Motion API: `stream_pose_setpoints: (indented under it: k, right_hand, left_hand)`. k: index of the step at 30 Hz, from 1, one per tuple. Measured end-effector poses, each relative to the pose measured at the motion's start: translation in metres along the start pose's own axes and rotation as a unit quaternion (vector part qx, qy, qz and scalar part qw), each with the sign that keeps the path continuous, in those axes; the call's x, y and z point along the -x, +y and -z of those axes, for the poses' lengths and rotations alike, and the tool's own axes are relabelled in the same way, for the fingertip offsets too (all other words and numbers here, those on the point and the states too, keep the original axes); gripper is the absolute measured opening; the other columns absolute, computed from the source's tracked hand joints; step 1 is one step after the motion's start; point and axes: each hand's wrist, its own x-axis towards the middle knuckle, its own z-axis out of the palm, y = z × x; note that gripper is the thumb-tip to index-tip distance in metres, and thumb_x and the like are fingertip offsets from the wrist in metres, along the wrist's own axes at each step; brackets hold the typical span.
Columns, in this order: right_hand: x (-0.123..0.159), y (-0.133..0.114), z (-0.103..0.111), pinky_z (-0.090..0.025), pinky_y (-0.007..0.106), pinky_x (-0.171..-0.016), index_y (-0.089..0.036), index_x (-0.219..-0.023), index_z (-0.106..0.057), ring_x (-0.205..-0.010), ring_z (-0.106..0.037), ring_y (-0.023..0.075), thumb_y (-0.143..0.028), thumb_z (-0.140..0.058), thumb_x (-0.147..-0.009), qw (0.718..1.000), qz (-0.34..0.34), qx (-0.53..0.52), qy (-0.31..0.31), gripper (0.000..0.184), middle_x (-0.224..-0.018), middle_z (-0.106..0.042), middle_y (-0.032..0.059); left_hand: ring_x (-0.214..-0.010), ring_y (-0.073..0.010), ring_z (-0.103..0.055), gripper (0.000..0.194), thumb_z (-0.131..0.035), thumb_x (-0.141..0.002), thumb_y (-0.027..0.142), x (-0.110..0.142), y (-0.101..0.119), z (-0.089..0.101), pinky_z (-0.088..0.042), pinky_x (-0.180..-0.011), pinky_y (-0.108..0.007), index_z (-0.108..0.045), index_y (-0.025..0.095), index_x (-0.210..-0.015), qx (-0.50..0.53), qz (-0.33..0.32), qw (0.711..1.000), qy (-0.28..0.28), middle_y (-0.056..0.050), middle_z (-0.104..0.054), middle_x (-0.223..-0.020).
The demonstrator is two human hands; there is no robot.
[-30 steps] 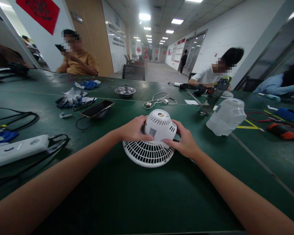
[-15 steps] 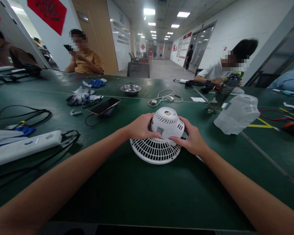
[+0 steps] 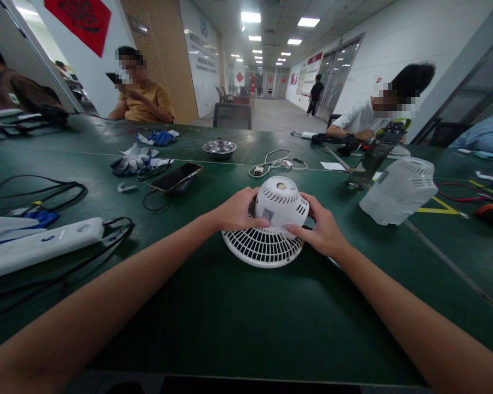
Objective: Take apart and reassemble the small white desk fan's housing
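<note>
A white fan head (image 3: pixel 282 203) is face down on the green table, its round slotted motor housing on top and its wide grille (image 3: pixel 265 249) underneath. A small printed label shows on the housing's near left side, and a hole is at its top. My left hand (image 3: pixel 243 209) grips the housing from the left, thumb across the front near the label. From the right, my right hand (image 3: pixel 318 225) grips it too, thumb pressed on the front. The other fingers of both hands are partly hidden behind the housing.
Beyond the fan lie a white cable (image 3: pixel 277 164) and a metal bowl (image 3: pixel 219 149). To the left are a phone (image 3: pixel 176 178), gloves (image 3: pixel 135 161) and a white power strip (image 3: pixel 53 243). A white plastic housing (image 3: pixel 398 191) and a bottle (image 3: pixel 376 153) stand right. Other people sit around the table.
The fan has shifted slightly away from me and a little right at the grille, with both hands still on it. A person in the background has moved slightly.
</note>
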Motion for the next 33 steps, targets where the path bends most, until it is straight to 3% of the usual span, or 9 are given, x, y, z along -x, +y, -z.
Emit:
stream_pose_setpoints:
  k: [5,9,11,15,18,33]
  right_hand:
    - [0.0,-0.003,0.001,-0.058,0.053,-0.086,-0.022,-0.142,-0.045,-0.101,-0.068,0.0331,-0.055,-0.082,-0.071,0.996,0.0,0.079,0.027,0.086,-0.119,-0.068,0.0134]
    - [0.005,-0.007,0.003,-0.06,0.049,-0.072,-0.024,-0.157,-0.019,-0.075,-0.07,0.0279,-0.056,-0.077,-0.076,0.998,-0.004,0.064,-0.012,0.105,-0.097,-0.073,0.0074]
    - [0.008,-0.01,0.003,-0.06,0.046,-0.067,-0.026,-0.16,-0.008,-0.067,-0.069,0.0243,-0.051,-0.073,-0.082,0.999,-0.013,0.027,-0.043,0.105,-0.093,-0.074,0.0049]
    - [0.01,-0.012,0.005,-0.06,0.045,-0.067,-0.028,-0.161,-0.004,-0.069,-0.068,0.0242,-0.046,-0.066,-0.087,0.998,-0.022,-0.014,-0.064,0.098,-0.093,-0.074,0.0042]
    - [0.009,-0.013,0.007,-0.059,0.043,-0.067,-0.028,-0.16,-0.001,-0.069,-0.067,0.0235,-0.042,-0.065,-0.086,0.996,-0.026,-0.026,-0.079,0.098,-0.091,-0.073,0.003]
    - [0.006,-0.02,0.008,-0.053,0.036,-0.061,-0.03,-0.16,-0.014,-0.061,-0.06,0.0176,-0.024,-0.065,-0.076,0.997,-0.008,-0.004,-0.081,0.098,-0.078,-0.066,-0.0027]
  left_hand:
    - [-0.108,-0.0331,-0.063,0.068,-0.071,-0.08,0.058,-0.002,-0.004,-0.003,-0.05,-0.093,-0.053,-0.058,0.014,-0.13,-0.01,-0.035,0.999,0.024,-0.018,-0.067,-0.123]
    - [-0.118,-0.0312,-0.063,0.061,-0.06,-0.093,0.042,-0.001,-0.005,-0.007,-0.046,-0.104,-0.055,-0.044,0.017,-0.147,0.047,-0.05,0.996,0.06,-0.017,-0.064,-0.133]
    - [-0.124,-0.0323,-0.061,0.077,-0.063,-0.091,0.044,0.001,-0.002,-0.009,-0.044,-0.107,-0.056,-0.029,0.021,-0.156,0.091,-0.059,0.993,0.052,-0.016,-0.061,-0.139]
    - [-0.137,-0.0423,-0.049,0.121,-0.08,-0.072,0.057,0.004,0.004,-0.015,-0.039,-0.112,-0.062,-0.004,0.027,-0.162,0.096,-0.061,0.993,0.032,-0.02,-0.043,-0.156]
    - [-0.139,-0.0456,-0.044,0.131,-0.084,-0.066,0.058,0.005,0.008,-0.02,-0.037,-0.112,-0.065,0.003,0.03,-0.161,0.076,-0.062,0.994,0.044,-0.021,-0.031,-0.161]
    - [-0.118,-0.037,-0.06,0.104,-0.082,-0.065,0.046,0.005,0.018,-0.021,-0.05,-0.098,-0.055,-0.021,0.03,-0.147,0.021,-0.08,0.993,0.088,-0.016,-0.048,-0.145]
